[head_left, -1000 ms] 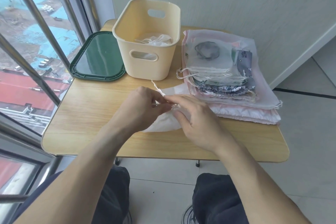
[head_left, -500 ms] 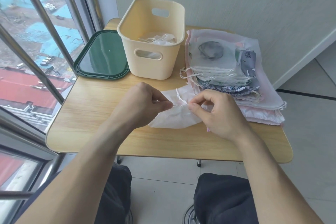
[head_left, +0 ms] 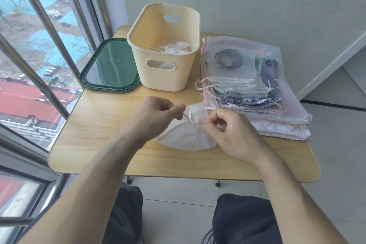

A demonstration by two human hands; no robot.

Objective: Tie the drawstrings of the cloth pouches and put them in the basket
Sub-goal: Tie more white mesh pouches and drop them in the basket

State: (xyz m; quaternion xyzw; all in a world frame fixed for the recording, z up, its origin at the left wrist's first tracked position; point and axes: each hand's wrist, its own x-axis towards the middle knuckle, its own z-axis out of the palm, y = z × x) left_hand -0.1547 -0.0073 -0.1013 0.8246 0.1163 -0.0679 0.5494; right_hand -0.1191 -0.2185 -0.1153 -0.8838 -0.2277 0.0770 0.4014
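While pinching the drawstrings (head_left: 189, 120) between curled fingers (head_left: 179, 110) of left hand (head_left: 156, 113) and right hand (head_left: 227, 130), pulling apart evenly, keeping white pouch (head_left: 184, 136) at frame centre on tabletop (head_left: 103, 125), below basket (head_left: 164, 49).

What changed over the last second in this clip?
The left hand and right hand, close together over the white pouch a second ago, have drawn apart, each pinching a drawstring end and pulling it taut. The pouch stays on the table; basket, pouch stack and green lid are unmoved.
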